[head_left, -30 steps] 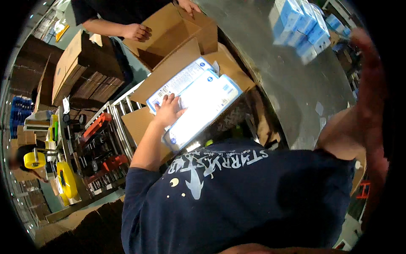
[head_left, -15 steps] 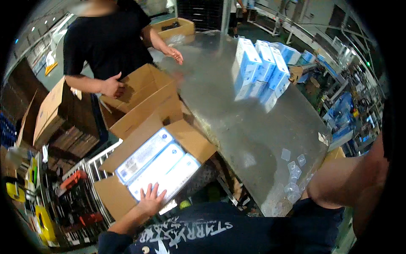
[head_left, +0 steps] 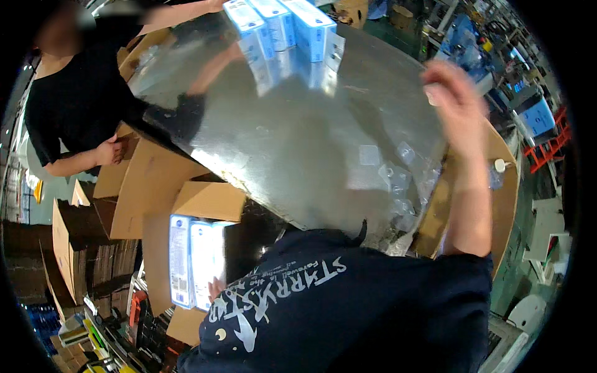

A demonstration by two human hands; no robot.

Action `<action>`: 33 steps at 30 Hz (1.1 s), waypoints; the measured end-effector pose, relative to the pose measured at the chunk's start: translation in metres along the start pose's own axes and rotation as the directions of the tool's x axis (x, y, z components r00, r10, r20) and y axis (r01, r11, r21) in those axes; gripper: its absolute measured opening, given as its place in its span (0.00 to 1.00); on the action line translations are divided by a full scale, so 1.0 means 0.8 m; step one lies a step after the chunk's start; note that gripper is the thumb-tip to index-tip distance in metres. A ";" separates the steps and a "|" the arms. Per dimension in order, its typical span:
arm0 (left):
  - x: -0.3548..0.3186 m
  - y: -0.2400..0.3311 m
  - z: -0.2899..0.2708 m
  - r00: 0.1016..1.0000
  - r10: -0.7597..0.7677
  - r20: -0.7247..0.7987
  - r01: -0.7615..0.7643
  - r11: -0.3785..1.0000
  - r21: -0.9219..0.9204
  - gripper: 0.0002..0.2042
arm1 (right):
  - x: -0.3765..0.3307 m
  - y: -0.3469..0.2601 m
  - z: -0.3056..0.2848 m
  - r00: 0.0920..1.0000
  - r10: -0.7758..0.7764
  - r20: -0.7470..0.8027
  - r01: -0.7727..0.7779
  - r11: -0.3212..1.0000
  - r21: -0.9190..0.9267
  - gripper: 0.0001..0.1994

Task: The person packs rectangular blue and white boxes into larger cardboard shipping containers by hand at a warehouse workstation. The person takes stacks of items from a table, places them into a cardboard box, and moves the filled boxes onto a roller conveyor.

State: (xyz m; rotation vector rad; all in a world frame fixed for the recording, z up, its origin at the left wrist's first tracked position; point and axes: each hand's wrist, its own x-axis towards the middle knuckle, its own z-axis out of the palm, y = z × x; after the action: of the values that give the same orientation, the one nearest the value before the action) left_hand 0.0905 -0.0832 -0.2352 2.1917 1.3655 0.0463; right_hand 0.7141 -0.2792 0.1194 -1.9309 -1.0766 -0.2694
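My left hand (head_left: 216,290) is mostly hidden behind my shirt. Its visible fingers lie on white-and-blue boxes (head_left: 198,264) packed upright in an open cardboard carton (head_left: 157,261). My right hand (head_left: 457,93), blurred, is raised above the right edge of the metal table (head_left: 298,155); its fingers are loosely bent, apart from the thumb, with no held object visible. At the table's far side stand several more white-and-blue boxes (head_left: 311,31). A co-worker's outstretched arm (head_left: 180,13) reaches toward them.
Clear plastic pieces (head_left: 398,180) lie scattered on the table's right side. Beside them stands an open cardboard bin (head_left: 507,205). A second open carton (head_left: 146,186) adjoins mine, near the co-worker's other hand (head_left: 111,151). Flattened cartons (head_left: 93,267) are stacked at the left.
The view has swung right. My right arm has risen and stretched out over the table's right edge. My left hand stays at the packed boxes. The co-worker's arm now extends toward the standing boxes.
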 end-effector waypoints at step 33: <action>0.023 0.108 -0.084 0.796 0.551 -0.250 -0.544 0.833 0.100 0.10 | -0.274 -0.288 0.515 -0.231 -0.085 0.969 0.816 0.526 0.240 0.11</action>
State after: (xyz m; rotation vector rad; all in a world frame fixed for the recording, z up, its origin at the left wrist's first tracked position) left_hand 0.1494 -0.0674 -0.1427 2.6042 0.8022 0.5674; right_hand 0.3170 -0.0304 -0.1067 -1.7760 -3.2396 0.6556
